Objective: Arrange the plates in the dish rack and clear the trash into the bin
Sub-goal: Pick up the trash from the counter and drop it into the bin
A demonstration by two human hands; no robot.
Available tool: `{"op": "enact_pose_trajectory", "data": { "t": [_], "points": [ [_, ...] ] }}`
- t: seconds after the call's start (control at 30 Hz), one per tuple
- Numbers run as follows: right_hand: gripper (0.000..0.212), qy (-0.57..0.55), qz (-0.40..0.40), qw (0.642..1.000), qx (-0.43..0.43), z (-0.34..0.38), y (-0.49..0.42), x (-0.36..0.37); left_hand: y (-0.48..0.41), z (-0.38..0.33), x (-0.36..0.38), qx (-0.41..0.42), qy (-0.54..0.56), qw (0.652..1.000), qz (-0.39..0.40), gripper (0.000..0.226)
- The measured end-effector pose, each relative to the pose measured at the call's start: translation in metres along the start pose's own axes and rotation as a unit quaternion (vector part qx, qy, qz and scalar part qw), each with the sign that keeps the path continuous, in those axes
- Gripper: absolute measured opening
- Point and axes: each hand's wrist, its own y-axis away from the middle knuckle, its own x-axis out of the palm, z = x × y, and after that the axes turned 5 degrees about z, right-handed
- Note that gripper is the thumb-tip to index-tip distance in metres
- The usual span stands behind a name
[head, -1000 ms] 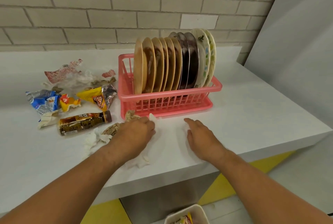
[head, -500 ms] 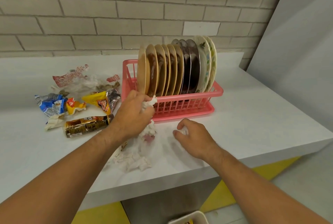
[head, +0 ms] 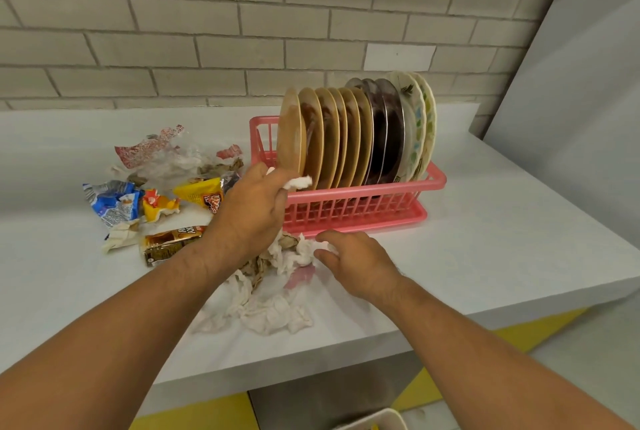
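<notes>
Several plates [head: 349,139] stand upright in a pink dish rack [head: 363,201] on the white counter [head: 502,239]. My left hand [head: 254,208] is raised in front of the rack's left end, shut on a wad of white tissue [head: 298,183] that trails down to the counter. My right hand [head: 356,265] rests on the counter in front of the rack, fingers closing on crumpled tissue [head: 304,253]. More crumpled tissue [head: 266,315] lies near the counter's front edge. Snack wrappers [head: 114,204] and a brown bottle [head: 173,242] lie to the left.
A brick wall runs behind the counter and a grey panel stands at the right. Below the counter's front edge, the rim of a white bin [head: 377,419] shows at the bottom of the view, above a yellow-edged floor.
My left hand has lifted from the counter with tissue in it and risen to the rack's left end. My right hand has curled onto tissue in front of the rack.
</notes>
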Motion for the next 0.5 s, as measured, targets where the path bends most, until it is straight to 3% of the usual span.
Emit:
{"op": "enact_pose_trajectory", "data": {
  "t": [0.1,0.3,0.5],
  "points": [
    [0.041,0.019,0.018,0.999,0.024,0.008,-0.004,0.002,-0.001,0.001,-0.003,-0.037,-0.006,0.999,0.019,0.041],
    [0.048,0.032,0.044,0.996,0.072,0.018,-0.016,0.013,0.002,0.014,-0.014,-0.012,-0.031,0.999,0.033,0.040],
    [0.035,-0.004,0.059,0.994,0.087,0.020,-0.020,0.019,0.003,0.027,-0.017,-0.023,0.001,0.998,0.052,0.043]
  ]
}}
